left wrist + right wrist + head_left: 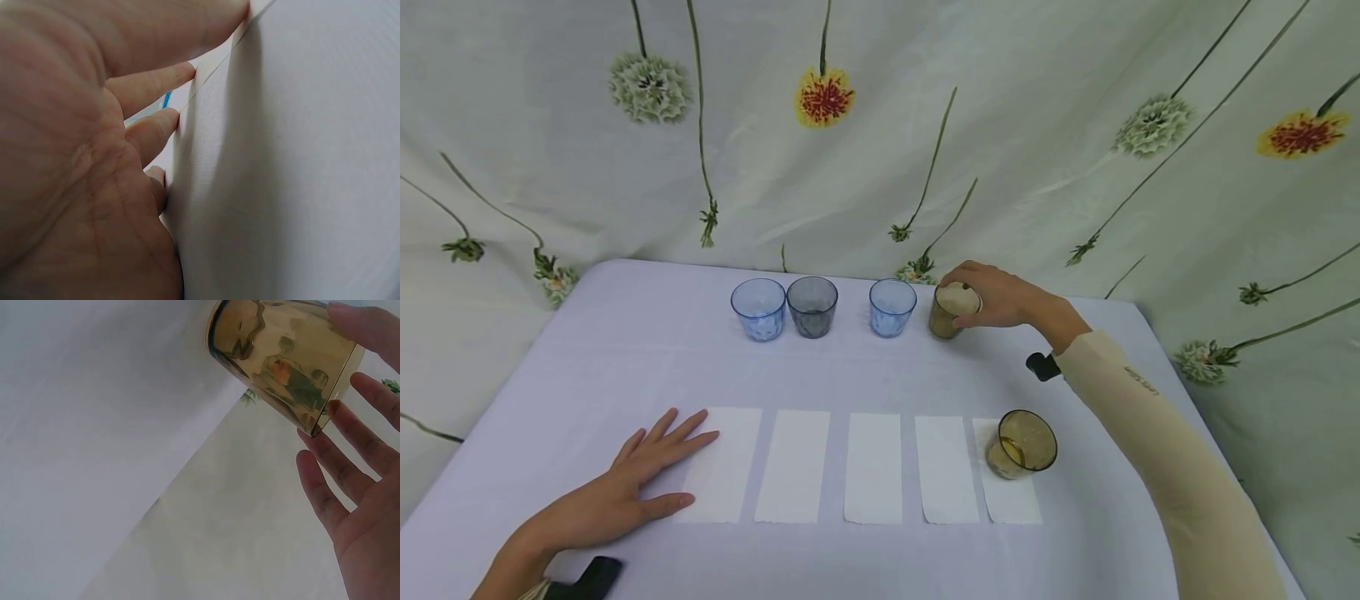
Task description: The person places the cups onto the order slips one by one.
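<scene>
At the back right of the table, an amber glass (945, 315) stands upright. My right hand (1000, 297) holds it near the rim, thumb on the near side and fingers over the far side. The right wrist view shows the thumb and fingertips at the rim of this amber glass (284, 356). My left hand (625, 487) rests flat with spread fingers at the leftmost white paper strip (726, 458). In the left wrist view, the left hand's (81, 169) fingertips touch the surface. A second amber glass (1022, 446) stands on the rightmost paper strip (1015, 504).
Along the back edge stand a blue glass (758, 310), a grey glass (812, 308) and another blue glass (892, 308). Three more paper strips lie mid-row, including one at the centre (873, 467). Behind the white table (647, 350) hangs a flowered cloth (1015, 100).
</scene>
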Tool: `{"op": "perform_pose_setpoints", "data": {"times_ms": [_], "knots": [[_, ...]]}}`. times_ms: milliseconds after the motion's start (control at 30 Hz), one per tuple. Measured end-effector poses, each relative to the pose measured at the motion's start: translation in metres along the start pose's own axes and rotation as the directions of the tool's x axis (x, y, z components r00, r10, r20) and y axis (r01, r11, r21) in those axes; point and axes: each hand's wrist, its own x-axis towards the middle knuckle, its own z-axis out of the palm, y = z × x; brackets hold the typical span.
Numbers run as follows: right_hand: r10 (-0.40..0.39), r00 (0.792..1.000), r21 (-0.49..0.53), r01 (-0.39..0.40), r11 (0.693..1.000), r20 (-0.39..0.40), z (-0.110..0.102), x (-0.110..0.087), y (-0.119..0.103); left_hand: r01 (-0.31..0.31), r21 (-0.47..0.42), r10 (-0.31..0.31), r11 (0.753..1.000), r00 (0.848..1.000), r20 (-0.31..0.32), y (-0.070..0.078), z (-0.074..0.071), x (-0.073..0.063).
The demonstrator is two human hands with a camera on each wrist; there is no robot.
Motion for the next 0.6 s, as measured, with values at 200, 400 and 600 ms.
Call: {"op": "perform_pose_setpoints", "data": {"times_ms": [200, 400, 600], "knots": [[-0.004, 1.0, 0.005, 0.004, 1.0, -0.002, -0.003, -0.006, -0.004, 0.01, -0.028, -0.01, 1.0, 1.0, 0.005, -0.001, 0.0, 0.0], [-0.022, 1.0, 0.007, 0.022, 1.0, 0.008, -0.003, -0.014, -0.007, 0.008, -0.01, -0.008, 1.0, 1.0, 0.004, 0.001, -0.001, 0.001], [-0.03, 0.999, 0.019, 0.029, 0.999, 0.024, -0.002, -0.022, -0.008, -0.001, -0.008, 0.001, 1.0, 1.0, -0.001, 0.001, -0.001, 0.0]]}}
